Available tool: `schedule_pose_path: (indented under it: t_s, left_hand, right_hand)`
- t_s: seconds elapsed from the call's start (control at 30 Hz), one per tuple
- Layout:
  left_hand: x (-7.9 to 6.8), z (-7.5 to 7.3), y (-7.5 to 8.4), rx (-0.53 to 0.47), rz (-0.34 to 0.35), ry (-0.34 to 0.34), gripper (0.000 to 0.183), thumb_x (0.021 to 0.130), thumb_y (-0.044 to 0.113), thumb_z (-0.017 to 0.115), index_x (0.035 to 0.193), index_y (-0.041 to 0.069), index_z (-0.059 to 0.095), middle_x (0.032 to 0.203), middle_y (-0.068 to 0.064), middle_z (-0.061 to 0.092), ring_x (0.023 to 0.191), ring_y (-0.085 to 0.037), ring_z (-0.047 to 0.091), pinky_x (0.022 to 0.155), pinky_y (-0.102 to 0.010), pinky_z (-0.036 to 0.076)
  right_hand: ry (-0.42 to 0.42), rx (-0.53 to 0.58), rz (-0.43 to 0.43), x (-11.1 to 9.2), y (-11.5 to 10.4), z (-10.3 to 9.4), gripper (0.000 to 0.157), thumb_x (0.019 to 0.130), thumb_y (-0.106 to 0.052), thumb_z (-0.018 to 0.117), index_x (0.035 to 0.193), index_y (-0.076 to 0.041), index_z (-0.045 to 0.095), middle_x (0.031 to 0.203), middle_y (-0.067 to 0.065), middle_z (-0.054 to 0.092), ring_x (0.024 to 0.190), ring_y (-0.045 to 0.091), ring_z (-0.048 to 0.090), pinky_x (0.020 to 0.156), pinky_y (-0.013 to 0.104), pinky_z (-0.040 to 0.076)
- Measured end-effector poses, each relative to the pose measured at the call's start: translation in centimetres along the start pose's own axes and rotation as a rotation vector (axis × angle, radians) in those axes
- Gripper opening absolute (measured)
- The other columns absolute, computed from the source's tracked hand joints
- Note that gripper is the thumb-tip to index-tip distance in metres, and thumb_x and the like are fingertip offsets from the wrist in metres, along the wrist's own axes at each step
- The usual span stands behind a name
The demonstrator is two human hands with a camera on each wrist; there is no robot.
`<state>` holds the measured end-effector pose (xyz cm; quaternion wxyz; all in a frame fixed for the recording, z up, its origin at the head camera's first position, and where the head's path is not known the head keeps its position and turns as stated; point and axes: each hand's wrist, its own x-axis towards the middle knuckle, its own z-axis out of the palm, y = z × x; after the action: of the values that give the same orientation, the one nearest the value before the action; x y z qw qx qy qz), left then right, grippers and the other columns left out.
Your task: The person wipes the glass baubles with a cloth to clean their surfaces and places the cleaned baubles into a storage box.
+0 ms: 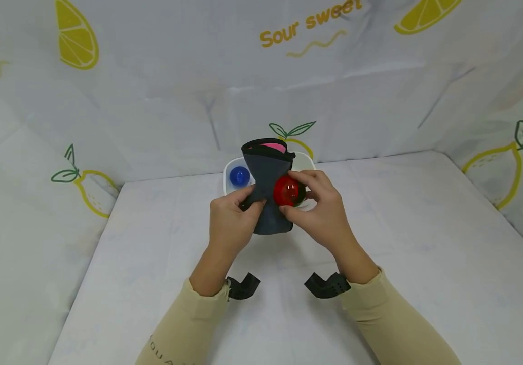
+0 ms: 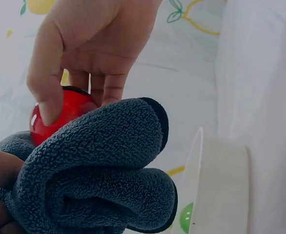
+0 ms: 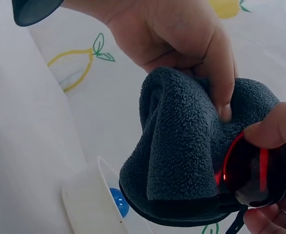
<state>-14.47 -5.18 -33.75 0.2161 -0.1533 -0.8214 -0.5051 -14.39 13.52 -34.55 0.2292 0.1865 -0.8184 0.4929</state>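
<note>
My left hand (image 1: pixel 234 218) grips a folded dark grey-blue terry cloth (image 1: pixel 268 172) with black edging, squeezed narrow at its middle. A pink patch shows inside its top fold. Between thumb and fingers, my right hand (image 1: pixel 318 208) holds a shiny ball (image 1: pixel 288 190), red on one side and dark on the other, against the cloth. In the left wrist view the red ball (image 2: pixel 67 114) touches the towelling. The right wrist view shows the ball's dark side (image 3: pixel 259 170), with a red stripe, and the left thumb pressing into the cloth (image 3: pixel 186 141).
Behind the cloth stands a white container (image 1: pixel 227 177), partly hidden, with a blue ball (image 1: pixel 239 176) inside. A white lemon-print sheet (image 1: pixel 161 101) hangs at the back, and a white cloth (image 1: pixel 403 243) covers the table. Each wrist wears a black mount (image 1: pixel 327 286).
</note>
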Motion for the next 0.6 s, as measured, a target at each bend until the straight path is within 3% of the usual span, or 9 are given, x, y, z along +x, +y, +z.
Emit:
schedule_pose_path:
  t_s: [0.27,0.47,0.6]
  left_hand:
    - [0.02,-0.02,0.02,0.004,0.013,-0.001,0.017,0.087,0.006,0.069,0.101,0.001,0.076,0.094,-0.011,0.076,0.086,-0.016,0.074,0.072,-0.028,0.06]
    - [-0.2,0.63,-0.01,-0.047,-0.034,-0.075,0.011,0.088,0.008,0.068,0.093,0.004,0.077,0.084,-0.006,0.077,0.076,-0.01,0.073,0.068,-0.023,0.059]
    - [-0.38,0.83,-0.05,-0.029,-0.024,-0.083,0.01,0.088,0.008,0.068,0.089,0.004,0.077,0.078,-0.005,0.076,0.07,-0.008,0.071,0.065,-0.021,0.058]
  right_hand:
    - [0.026,0.16,-0.032,-0.18,-0.11,-0.11,0.061,0.074,0.002,0.082,0.13,-0.008,0.062,0.123,0.007,0.062,0.113,0.015,0.058,0.092,0.021,0.052]
    - [0.098,0.287,-0.129,-0.02,-0.41,-0.23,0.063,0.069,0.014,0.08,0.128,-0.001,0.062,0.123,0.015,0.063,0.114,0.017,0.06,0.094,0.024,0.053]
    - [0.084,0.298,-0.18,0.37,-0.39,-0.39,0.068,0.066,0.018,0.081,0.129,0.0,0.061,0.126,0.016,0.064,0.116,0.02,0.061,0.099,0.028,0.051]
